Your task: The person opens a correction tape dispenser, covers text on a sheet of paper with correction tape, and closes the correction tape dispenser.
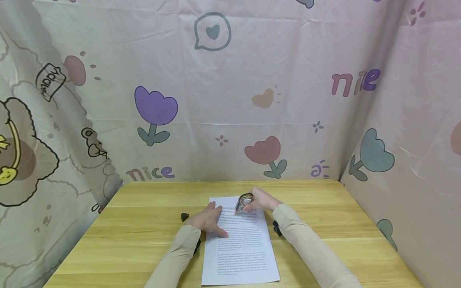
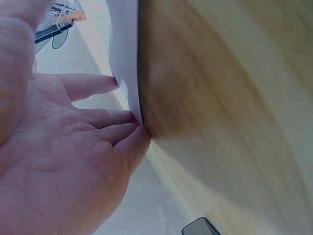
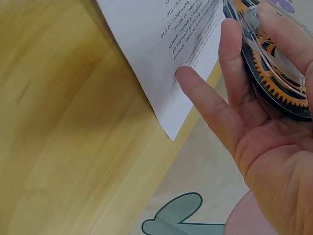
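A printed sheet of paper (image 1: 239,244) lies lengthwise on the table. My right hand (image 1: 262,200) grips a correction tape (image 1: 245,203) over the upper lines of text. Its clear case and orange toothed gear (image 3: 274,78) show in the right wrist view; its tip is hidden there. My left hand (image 1: 207,221) rests with spread fingers on the paper's left edge. Seen from the left wrist, the fingertips (image 2: 139,134) touch that edge, and the paper (image 2: 123,49) bows slightly up from the wood.
Left of the left hand lies a small black piece (image 1: 185,217), perhaps a cap. The wooden table (image 1: 144,224) extends to both sides. A patterned cloth (image 1: 216,100) hangs behind it and along its sides. Dark wrist devices (image 1: 276,228) sit at the cuffs.
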`<state>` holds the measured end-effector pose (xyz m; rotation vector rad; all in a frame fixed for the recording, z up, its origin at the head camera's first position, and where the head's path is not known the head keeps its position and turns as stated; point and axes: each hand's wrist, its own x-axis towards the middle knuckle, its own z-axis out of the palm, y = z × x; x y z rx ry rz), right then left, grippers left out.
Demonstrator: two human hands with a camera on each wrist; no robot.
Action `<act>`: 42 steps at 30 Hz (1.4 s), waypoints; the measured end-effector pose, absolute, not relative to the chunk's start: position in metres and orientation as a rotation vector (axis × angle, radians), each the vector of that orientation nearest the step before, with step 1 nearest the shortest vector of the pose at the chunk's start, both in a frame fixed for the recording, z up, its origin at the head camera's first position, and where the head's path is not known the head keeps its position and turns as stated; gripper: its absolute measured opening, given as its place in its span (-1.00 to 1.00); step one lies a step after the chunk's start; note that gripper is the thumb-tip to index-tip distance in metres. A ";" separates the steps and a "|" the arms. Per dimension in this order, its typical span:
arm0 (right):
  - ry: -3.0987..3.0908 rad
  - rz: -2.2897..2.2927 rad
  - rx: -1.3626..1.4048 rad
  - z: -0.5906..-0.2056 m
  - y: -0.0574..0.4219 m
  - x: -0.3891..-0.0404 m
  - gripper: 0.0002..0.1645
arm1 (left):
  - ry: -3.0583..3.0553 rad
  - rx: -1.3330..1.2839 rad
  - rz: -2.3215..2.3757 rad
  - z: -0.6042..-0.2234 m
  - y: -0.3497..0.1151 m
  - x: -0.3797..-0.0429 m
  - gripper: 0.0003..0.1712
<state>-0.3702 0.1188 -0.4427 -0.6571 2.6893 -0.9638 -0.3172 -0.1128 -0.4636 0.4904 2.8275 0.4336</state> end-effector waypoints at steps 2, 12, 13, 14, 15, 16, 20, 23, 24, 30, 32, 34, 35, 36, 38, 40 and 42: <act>2.678 -0.981 -0.656 -0.442 0.119 -0.370 -0.73 | 2.831 0.495 0.427 -0.464 -0.113 -0.317 0.34; 2.657 -1.001 -0.668 -0.440 0.123 -0.369 -0.74 | 2.837 0.511 0.411 -0.464 -0.114 -0.317 0.33; 2.664 -0.992 -0.670 -0.441 0.124 -0.369 -0.74 | 2.838 0.511 0.412 -0.464 -0.114 -0.317 0.33; 2.671 -0.985 -0.670 -0.441 0.124 -0.369 -0.74 | 2.839 0.511 0.413 -0.464 -0.114 -0.317 0.33; 2.676 -0.976 -0.666 -0.441 0.124 -0.369 -0.74 | 2.841 0.511 0.412 -0.465 -0.114 -0.317 0.33; 2.682 -0.969 -0.662 -0.441 0.125 -0.369 -0.74 | 2.842 0.511 0.411 -0.465 -0.114 -0.317 0.34; 2.688 -0.961 -0.679 -0.441 0.127 -0.369 -0.74 | 2.845 0.511 0.404 -0.465 -0.114 -0.318 0.34; 2.684 -0.965 -0.689 -0.442 0.129 -0.370 -0.73 | 2.845 0.517 0.397 -0.465 -0.114 -0.317 0.34; 2.682 -0.967 -0.685 -0.442 0.130 -0.370 -0.74 | 2.845 0.518 0.398 -0.465 -0.114 -0.317 0.34; 2.661 -0.985 -0.704 -0.442 0.134 -0.369 -0.79 | 2.850 0.529 0.400 -0.464 -0.113 -0.317 0.32; 2.665 -0.980 -0.701 -0.442 0.135 -0.370 -0.80 | 2.853 0.530 0.400 -0.464 -0.113 -0.317 0.33; 2.672 -0.970 -0.694 -0.442 0.135 -0.370 -0.80 | 2.856 0.524 0.395 -0.464 -0.113 -0.317 0.33; 2.675 -0.968 -0.696 -0.442 0.135 -0.371 -0.80 | 2.856 0.520 0.392 -0.464 -0.113 -0.317 0.33; 2.674 -0.971 -0.695 -0.442 0.136 -0.371 -0.79 | 2.855 0.518 0.397 -0.464 -0.113 -0.317 0.33; 2.677 -0.972 -0.701 -0.443 0.137 -0.371 -0.79 | 2.850 0.513 0.400 -0.464 -0.113 -0.316 0.33; 2.679 -0.971 -0.706 -0.443 0.138 -0.372 -0.79 | 2.847 0.513 0.404 -0.464 -0.114 -0.316 0.33; 2.684 -0.965 -0.712 -0.443 0.140 -0.371 -0.78 | 2.844 0.521 0.411 -0.463 -0.114 -0.315 0.33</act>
